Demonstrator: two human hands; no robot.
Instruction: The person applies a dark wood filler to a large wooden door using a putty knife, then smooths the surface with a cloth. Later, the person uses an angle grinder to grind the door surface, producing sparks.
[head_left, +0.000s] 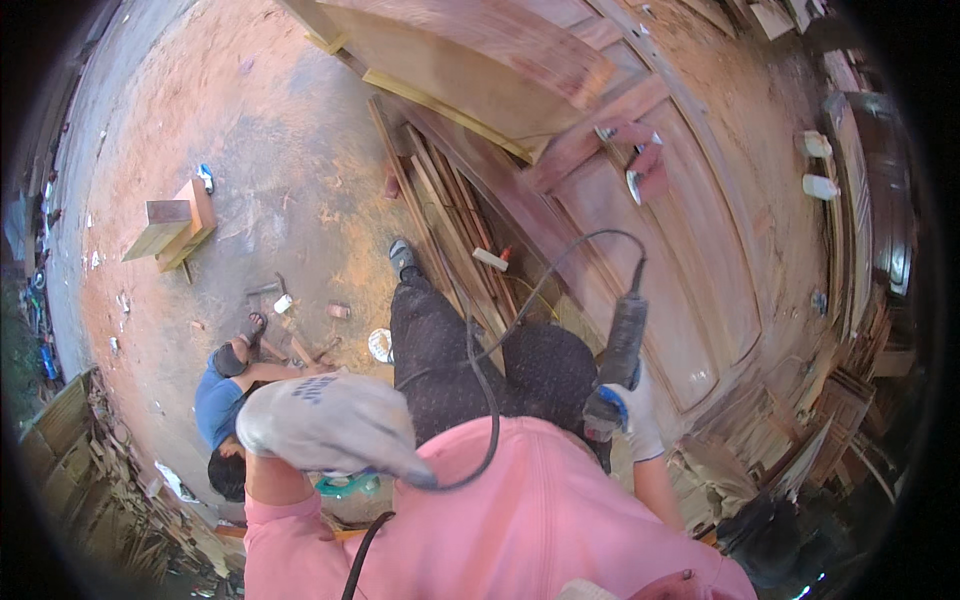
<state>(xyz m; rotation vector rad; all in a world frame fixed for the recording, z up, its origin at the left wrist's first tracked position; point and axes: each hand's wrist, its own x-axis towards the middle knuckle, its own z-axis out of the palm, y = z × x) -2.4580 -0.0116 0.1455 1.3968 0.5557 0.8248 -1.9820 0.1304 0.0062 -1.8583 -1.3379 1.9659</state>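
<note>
My right hand, in a white glove with a blue edge, grips a grey and black power tool that points away from me, above the edge of a large reddish-brown panelled door lying flat. A black cable loops from the tool's far end back across my dark trousers to my left hand. That hand wears a grey-white glove, is raised close to my pink shirt, and its fingertips close around the cable. A green object peeks out beneath it.
A person in a blue shirt crouches on the dusty concrete floor to my left among small scraps. Wooden blocks lie farther left. Long slats sit beside the door, with boards beyond. Stacked timber fills the right side.
</note>
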